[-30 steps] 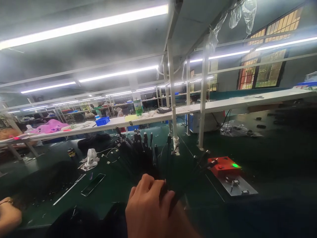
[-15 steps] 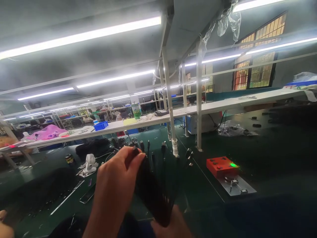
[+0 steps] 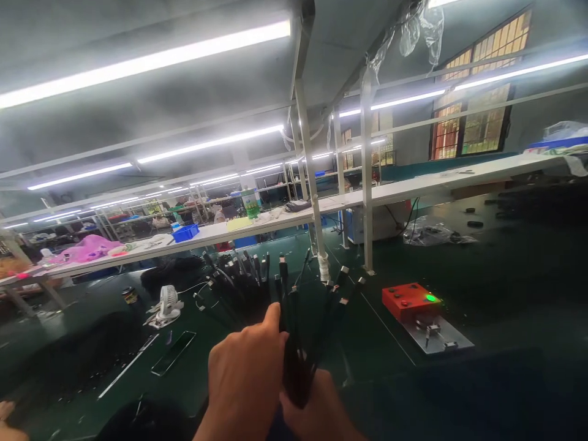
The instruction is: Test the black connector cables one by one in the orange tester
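Note:
A thick bundle of black USB cables (image 3: 298, 367) fans out in front of me, its connector ends pointing up and away. My right hand (image 3: 319, 407) is closed around the lower part of the bundle, low in the view. Against the bundle's left side is my left hand (image 3: 248, 364), back towards me and curled at the cables, the index finger pointing up. Its other fingertips are hidden. Metal plugs (image 3: 344, 269) stick out at the right of the fan, and many more spread to the left.
A red box (image 3: 408, 300) with a green light and metal plate sits right. Left are a white fan (image 3: 168, 300), a phone-like panel (image 3: 173, 353), a white strip (image 3: 128, 366) and a dark cable pile (image 3: 92, 349). Another person's hand (image 3: 7, 413) shows lower left. A post (image 3: 316, 233) stands behind.
My left hand has moved down and right from a pinch at a cable's tip to the middle of the bundle. The cable ends now spread wider. My right hand keeps its hold.

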`<control>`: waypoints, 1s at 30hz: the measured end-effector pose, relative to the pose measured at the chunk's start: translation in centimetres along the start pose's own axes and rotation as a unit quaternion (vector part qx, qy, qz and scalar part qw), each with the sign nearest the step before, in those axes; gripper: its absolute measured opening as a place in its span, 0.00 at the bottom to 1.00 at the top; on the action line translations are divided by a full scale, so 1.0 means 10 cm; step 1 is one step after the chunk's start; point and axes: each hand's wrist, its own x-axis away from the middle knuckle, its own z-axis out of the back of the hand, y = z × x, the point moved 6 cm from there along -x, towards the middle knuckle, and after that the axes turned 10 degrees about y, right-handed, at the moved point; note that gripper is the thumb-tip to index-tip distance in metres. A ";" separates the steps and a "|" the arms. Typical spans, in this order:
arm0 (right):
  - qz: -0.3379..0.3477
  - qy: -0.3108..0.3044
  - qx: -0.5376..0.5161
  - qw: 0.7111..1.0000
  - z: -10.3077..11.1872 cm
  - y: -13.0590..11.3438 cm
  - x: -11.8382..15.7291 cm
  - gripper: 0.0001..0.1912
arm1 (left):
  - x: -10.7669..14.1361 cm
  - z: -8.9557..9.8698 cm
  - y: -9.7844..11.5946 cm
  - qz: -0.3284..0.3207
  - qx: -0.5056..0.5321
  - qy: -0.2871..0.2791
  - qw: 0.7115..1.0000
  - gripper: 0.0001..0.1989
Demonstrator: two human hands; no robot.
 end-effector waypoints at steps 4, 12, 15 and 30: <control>0.001 0.000 -0.008 1.000 0.03 0.00 -0.02 0.07 | 0.18 0.03 0.14 -0.136 -0.081 0.070 0.985 0.13; 0.001 0.012 -0.012 1.000 0.12 -0.07 -0.03 0.08 | 0.12 -0.28 -0.06 0.069 0.358 -0.131 0.922 0.14; -0.012 -0.004 0.003 1.000 0.09 -0.04 -0.02 0.07 | 0.14 -0.27 -0.02 0.053 0.308 -0.106 0.944 0.08; -0.055 -0.007 0.083 0.995 -0.08 0.26 0.14 0.03 | -0.16 0.84 -0.41 0.162 0.169 0.213 0.948 0.12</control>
